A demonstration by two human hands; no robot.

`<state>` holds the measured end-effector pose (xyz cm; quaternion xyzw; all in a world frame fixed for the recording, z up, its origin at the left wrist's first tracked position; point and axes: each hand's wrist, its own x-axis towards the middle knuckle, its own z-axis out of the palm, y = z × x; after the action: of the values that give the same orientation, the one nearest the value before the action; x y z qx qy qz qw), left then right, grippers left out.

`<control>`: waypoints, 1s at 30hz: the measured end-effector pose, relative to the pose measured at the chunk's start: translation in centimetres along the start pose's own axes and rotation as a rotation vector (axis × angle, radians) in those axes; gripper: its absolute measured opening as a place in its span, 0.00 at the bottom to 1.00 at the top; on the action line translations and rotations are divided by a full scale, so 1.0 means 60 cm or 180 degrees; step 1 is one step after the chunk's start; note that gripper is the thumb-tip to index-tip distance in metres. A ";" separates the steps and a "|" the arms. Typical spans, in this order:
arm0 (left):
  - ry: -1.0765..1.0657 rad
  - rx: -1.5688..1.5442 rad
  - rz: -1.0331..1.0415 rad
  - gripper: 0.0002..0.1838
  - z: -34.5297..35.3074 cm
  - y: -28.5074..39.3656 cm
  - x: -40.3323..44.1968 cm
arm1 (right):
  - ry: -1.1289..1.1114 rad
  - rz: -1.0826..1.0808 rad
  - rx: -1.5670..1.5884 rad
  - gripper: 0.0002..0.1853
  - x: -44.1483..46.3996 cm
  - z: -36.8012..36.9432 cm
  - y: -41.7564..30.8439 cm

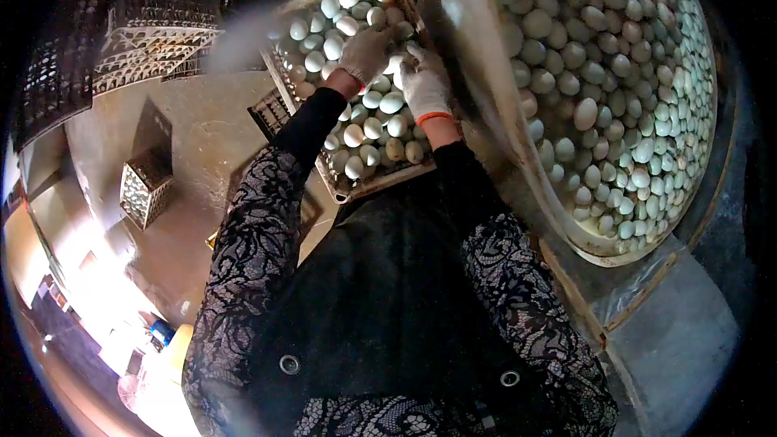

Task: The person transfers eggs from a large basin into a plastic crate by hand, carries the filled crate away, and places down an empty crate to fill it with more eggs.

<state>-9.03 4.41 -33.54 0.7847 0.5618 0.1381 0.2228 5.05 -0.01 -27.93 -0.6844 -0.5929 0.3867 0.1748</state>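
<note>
A crate (346, 192) full of pale green, white and brownish eggs (354, 135) stands in front of my body. Both hands wear whitish gloves and are over the eggs in its middle and upper part. My left hand (368, 54) reaches down among the eggs, its fingertips hard to make out. Close beside it on the right, my right hand (424, 85) has its fingers bent toward the eggs; whether an egg is between them cannot be seen clearly.
To the right is a large pale tub (518, 125) heaped with many eggs (585, 113). Stacked trays (154, 48) are at the upper left. Another crate of eggs (144, 190) stands on the floor at the left. A yellow object (180, 352) is at the lower left.
</note>
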 end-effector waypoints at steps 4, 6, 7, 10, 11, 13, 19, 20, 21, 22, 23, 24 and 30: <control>0.0380 0.0319 0.0662 0.19 -0.025 0.026 0.019 | 0.0360 0.0013 -0.1154 0.20 0.008 0.023 0.006; 0.0166 0.0477 0.0505 0.19 -0.019 0.024 0.033 | 0.0488 -0.0170 -0.1500 0.19 0.016 0.018 -0.001; -0.0053 0.0642 0.0345 0.19 -0.018 0.021 0.041 | 0.0213 -0.0080 -0.1636 0.19 0.022 0.016 -0.006; 0.0337 0.0609 0.0362 0.18 -0.002 0.012 0.048 | 0.0174 -0.0235 -0.1776 0.18 0.018 0.013 0.004; 0.0429 0.0662 0.0388 0.18 0.006 0.009 0.052 | 0.0391 -0.0464 -0.1789 0.18 0.012 0.011 0.014; 0.0398 0.1093 0.0460 0.16 0.037 -0.009 0.067 | 0.0260 -0.0365 -0.1786 0.18 0.000 0.002 0.007; 0.0633 0.0157 -0.0943 0.16 -0.009 -0.020 0.049 | -0.0055 -0.0411 -0.1824 0.22 0.005 -0.011 0.007; 0.0615 0.0022 -0.1366 0.16 -0.026 -0.032 0.043 | -0.0143 -0.0179 -0.1261 0.23 0.011 -0.012 0.010; 0.0060 0.0217 -0.2102 0.16 -0.053 -0.041 0.026 | -0.0247 0.0067 -0.0709 0.24 0.015 -0.011 0.029; 0.0717 -0.0855 -0.1891 0.15 -0.047 -0.075 0.013 | -0.0208 -0.0190 0.0195 0.23 0.027 -0.004 0.051; 0.1364 -0.2165 -0.1479 0.15 -0.031 -0.117 0.001 | -0.0248 -0.0454 0.1096 0.23 0.039 0.005 0.079; 0.1824 -0.3208 -0.0959 0.15 -0.013 -0.160 -0.010 | -0.0205 0.0413 0.2937 0.22 0.035 -0.016 0.041; 0.0973 -0.1400 -0.1258 0.16 -0.095 -0.104 -0.015 | -0.1263 0.0658 0.3936 0.06 0.078 0.004 -0.046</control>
<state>-17.11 6.35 -31.72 0.5638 0.6868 0.3262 0.3224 2.99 5.05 -27.65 -0.4270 -0.2135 0.7898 0.3852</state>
